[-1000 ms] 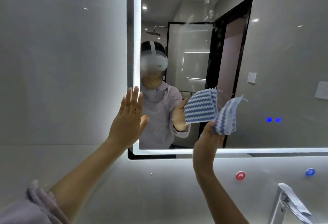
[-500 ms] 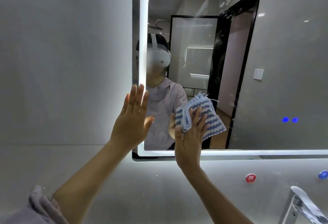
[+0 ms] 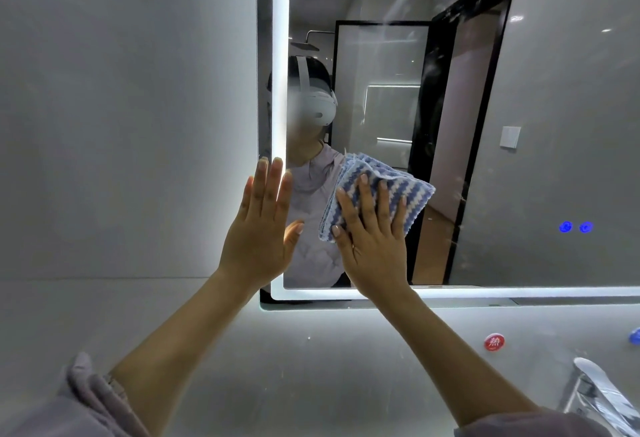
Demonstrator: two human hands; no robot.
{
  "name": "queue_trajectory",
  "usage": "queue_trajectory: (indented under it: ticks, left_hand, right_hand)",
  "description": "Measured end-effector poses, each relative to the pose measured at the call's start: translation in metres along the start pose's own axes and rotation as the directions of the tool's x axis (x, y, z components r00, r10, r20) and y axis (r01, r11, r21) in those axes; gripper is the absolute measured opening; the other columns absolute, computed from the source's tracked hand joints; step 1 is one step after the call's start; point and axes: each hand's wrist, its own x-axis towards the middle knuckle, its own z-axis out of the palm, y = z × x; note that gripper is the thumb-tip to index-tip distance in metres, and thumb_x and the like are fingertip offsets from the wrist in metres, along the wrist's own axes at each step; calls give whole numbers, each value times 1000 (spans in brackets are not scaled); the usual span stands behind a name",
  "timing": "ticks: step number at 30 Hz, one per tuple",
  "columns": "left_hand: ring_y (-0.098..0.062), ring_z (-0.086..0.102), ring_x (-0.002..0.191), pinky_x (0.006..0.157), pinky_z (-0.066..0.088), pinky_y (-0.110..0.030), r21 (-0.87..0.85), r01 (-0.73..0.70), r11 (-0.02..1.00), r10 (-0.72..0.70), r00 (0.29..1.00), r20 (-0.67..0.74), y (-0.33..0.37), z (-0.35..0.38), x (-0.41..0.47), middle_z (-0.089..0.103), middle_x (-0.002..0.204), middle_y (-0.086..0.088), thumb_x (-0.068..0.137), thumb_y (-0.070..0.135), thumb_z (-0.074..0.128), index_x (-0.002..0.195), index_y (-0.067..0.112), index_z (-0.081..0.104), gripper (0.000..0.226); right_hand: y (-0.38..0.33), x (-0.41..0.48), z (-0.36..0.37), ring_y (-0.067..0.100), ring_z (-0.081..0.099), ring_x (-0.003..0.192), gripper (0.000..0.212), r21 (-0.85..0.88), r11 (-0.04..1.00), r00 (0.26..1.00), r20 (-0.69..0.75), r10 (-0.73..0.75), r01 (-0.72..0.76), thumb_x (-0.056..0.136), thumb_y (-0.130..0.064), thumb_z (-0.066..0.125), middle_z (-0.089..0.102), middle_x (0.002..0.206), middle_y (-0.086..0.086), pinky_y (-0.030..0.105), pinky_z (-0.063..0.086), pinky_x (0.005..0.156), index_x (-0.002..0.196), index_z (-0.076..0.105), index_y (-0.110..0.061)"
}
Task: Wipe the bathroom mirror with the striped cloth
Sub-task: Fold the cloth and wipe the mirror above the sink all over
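The bathroom mirror [image 3: 519, 159] has a lit white border and fills the upper right of the view. Smears show on its glass near the top. The blue-and-white striped cloth [image 3: 412, 190] lies folded flat against the glass near the lower left corner. My right hand [image 3: 372, 239] presses the cloth onto the mirror with straight, spread fingers. My left hand [image 3: 259, 228] rests flat and open on the mirror's left lit edge, fingers pointing up.
A chrome tap [image 3: 599, 398] sticks up at the bottom right. A red round sticker [image 3: 493, 342] and a blue one [image 3: 635, 336] sit on the grey wall below the mirror. Two blue touch lights [image 3: 576, 227] glow on the glass. Grey tiled wall fills the left.
My right hand went from pinching the hanging cloth in the air to pressing it flat on the glass, further left. My left hand stayed on the mirror's edge.
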Motion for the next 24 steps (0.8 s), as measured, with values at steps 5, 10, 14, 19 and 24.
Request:
queue_trajectory:
  ticks: [5,10,14,19,24]
  left_hand:
    - [-32,1,147,121,-1,-36,7,-6,1000,6,1000,-16,-2,5,0,9,158,-16,96,50,36,150,5,17,72]
    - [-31,2,147,120,0,-37,27,5,1000,-5,1000,-10,-1,5,0,12,158,-16,96,51,33,150,7,18,71]
    - [-32,5,146,120,1,-39,11,11,1000,-11,1000,-1,1,1,1,14,157,-17,95,51,32,149,6,20,71]
    - [-33,10,145,120,3,-40,42,17,999,-18,1000,18,3,-3,-1,13,157,-16,96,54,25,149,5,19,72]
    - [-34,10,146,120,6,-40,39,15,999,-16,1000,20,4,-3,-2,10,157,-16,97,53,24,149,5,15,72]
  right_hand:
    - [-2,17,-1,23,-5,148,61,1,1000,999,-45,4,-4,99,-41,34,5,158,6,52,-3,118,151,6,-25]
    - [-9,10,7,25,-5,149,62,12,999,997,-64,39,-39,98,-41,36,4,159,5,52,-4,119,152,10,-25]
    - [-13,-23,20,29,6,148,60,7,1000,1000,-14,-4,4,98,-43,37,9,160,5,54,0,119,151,18,-25]
    - [-19,-72,36,29,1,149,58,-26,997,997,43,-66,67,99,-41,32,-2,163,4,53,-3,119,152,17,-24]
    - [-33,-102,43,28,-1,149,64,3,1000,994,109,-30,29,96,-40,35,-3,163,3,54,3,117,154,12,-24]
